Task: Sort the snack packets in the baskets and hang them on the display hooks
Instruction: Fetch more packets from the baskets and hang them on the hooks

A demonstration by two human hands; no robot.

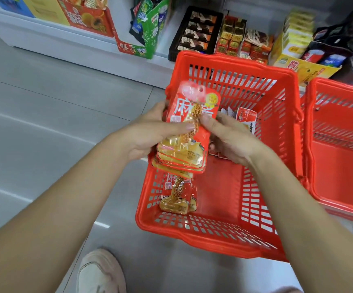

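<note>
Evidently mid-sorting, left hand [150,136] and right hand [234,140] pinch a stack of red-and-yellow snack packets [192,102] with curled fingers above the red plastic basket [213,240], where loose packets [177,193] remain; hanging looks yet to come.

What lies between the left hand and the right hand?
In the head view, a stack of red snack packets lies between the left hand and right hand; both grip it above the red basket.
</note>
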